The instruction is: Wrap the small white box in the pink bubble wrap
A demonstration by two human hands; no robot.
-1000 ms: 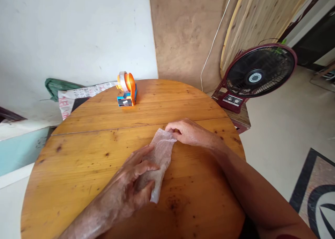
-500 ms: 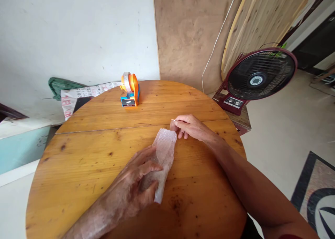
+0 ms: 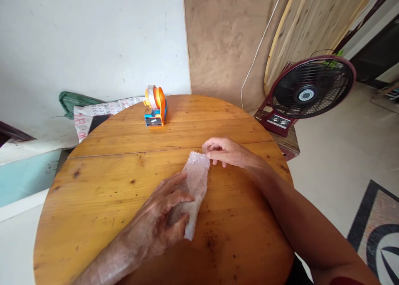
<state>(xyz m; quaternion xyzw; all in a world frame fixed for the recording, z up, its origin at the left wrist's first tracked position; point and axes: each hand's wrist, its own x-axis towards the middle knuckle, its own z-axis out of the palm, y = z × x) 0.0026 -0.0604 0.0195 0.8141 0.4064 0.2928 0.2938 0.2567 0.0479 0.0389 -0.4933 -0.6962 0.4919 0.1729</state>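
A folded strip of bubble wrap (image 3: 197, 172) lies on the round wooden table (image 3: 102, 201), slanting away from me. My left hand (image 3: 166, 210) grips its near left side, with thumb and fingers curled over it and pressing it down. At its far right corner my right hand (image 3: 226, 152) pinches a small piece of clear tape (image 3: 204, 148) between thumb and fingers. The thumb tip meets the edge of the wrap. How much of the tape touches the wrap I cannot tell. What the wrap may enclose is hidden.
An orange and blue tape dispenser (image 3: 155, 106) with a roll stands near the table's far edge. A dark red fan (image 3: 307, 94) is beyond the right edge. A printed white sack (image 3: 90, 116) sits behind the table at left, by the wall.
My right thumb has come down and left to the far corner of the bubble wrap, bringing the tape against or near it. My left hand keeps its hold on the wrap.
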